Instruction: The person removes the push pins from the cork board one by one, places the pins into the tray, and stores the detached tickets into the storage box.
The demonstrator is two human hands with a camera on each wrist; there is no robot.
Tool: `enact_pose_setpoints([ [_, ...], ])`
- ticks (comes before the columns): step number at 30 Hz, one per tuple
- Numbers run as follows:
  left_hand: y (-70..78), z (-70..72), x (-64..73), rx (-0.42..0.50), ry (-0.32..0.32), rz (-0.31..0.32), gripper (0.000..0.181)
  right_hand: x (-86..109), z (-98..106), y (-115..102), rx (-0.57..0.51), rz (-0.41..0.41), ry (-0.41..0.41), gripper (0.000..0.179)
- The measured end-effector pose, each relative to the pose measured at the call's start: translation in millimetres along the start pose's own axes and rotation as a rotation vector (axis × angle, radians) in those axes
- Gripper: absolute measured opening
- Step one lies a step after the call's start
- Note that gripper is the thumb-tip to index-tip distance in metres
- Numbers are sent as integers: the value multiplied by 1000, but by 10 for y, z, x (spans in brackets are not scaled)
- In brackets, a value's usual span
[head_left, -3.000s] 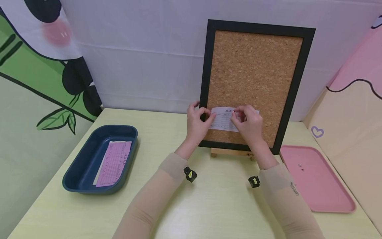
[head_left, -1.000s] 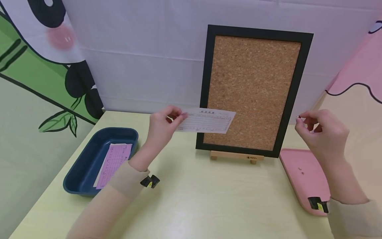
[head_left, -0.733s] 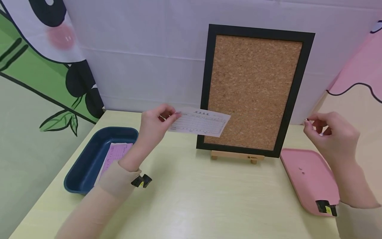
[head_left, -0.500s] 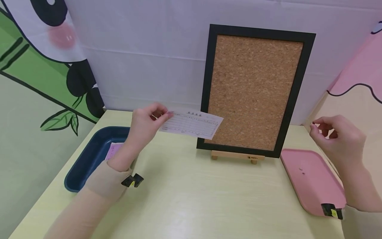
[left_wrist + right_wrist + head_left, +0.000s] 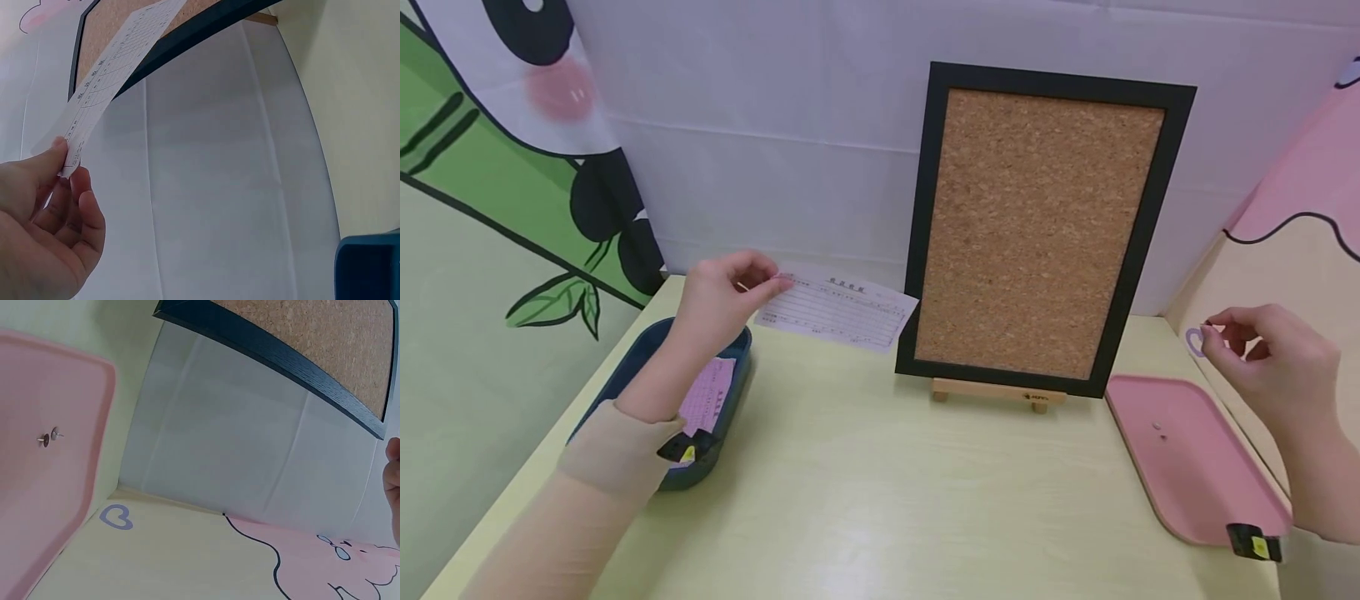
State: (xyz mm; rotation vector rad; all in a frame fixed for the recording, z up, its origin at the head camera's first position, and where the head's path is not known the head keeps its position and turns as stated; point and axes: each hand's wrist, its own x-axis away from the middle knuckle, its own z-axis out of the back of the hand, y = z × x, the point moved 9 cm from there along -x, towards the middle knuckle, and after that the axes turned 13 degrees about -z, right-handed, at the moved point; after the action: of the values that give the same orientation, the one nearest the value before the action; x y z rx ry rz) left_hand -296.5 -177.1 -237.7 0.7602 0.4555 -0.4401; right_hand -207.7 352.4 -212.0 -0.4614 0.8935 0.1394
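A printed white receipt slip point(image 5: 842, 310) is pinched at its left end between the thumb and fingers of my left hand point(image 5: 718, 296). The slip hangs in the air, its right corner meeting the frame's left edge in the head view. Over on the right, my right hand point(image 5: 1281, 362) pinches a tiny thumbtack point(image 5: 1206, 323), mostly covered by the fingertips. Between the hands, a black-framed cork board point(image 5: 1045, 233) leans upright on a small wooden stand point(image 5: 1000, 389), with bare cork. Only part of the right hand shows in the right wrist view.
A dark blue tray point(image 5: 735, 408) with pink slips point(image 5: 709, 396) lies under my left forearm. Two thumbtacks point(image 5: 56, 434) rest in the pink tray point(image 5: 1195, 450) below my right hand. Printed cloth hangs behind the table.
Both hands were at the slip on the cork board. The left hand has since carried the slip off leftward, while the right hand has moved right, above the pink tray.
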Motion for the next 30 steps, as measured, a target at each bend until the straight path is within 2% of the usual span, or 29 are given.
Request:
enact_pose_setpoints([
  [4,-100,96,7,-20,-27,20,23,54,-18,151,21,-19,-29,19],
  [13,-384,384,58,-106,-84,18,25,174,-119,397,71,-61,-131,13],
  [22,-683,585,111,-153,-203,42,26,272,-175,590,55,-80,-175,13],
  [30,-859,685,126,-189,-320,50,26,354,-210,775,53,-114,-207,11],
])
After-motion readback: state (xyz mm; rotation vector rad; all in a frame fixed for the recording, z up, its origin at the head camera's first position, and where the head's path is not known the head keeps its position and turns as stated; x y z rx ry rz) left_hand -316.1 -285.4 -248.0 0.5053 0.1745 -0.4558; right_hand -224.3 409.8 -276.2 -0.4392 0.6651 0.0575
